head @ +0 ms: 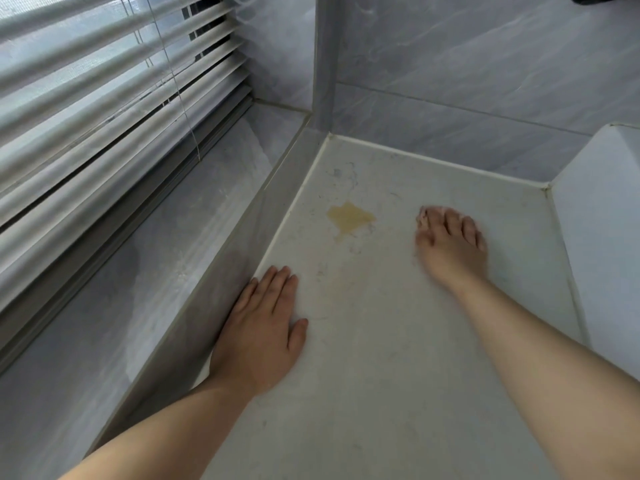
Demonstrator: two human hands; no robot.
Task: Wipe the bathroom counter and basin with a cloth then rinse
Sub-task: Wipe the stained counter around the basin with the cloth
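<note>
The off-white counter runs from the near edge into a tiled corner. A yellowish stain lies on it toward the far left, with faint grey marks around it. My left hand rests flat, fingers straight, on the counter's left edge against the raised ledge. Farther back and to the right of the stain, my right hand lies palm down with its fingers curved over a small pale pink cloth. Only a bit of the cloth shows at the fingertips. This hand is slightly blurred. No basin is in view.
A grey marble window sill runs along the left, one step above the counter, with white slatted blinds over it. Grey marbled tiles form the back wall. A white boxy fixture borders the counter on the right.
</note>
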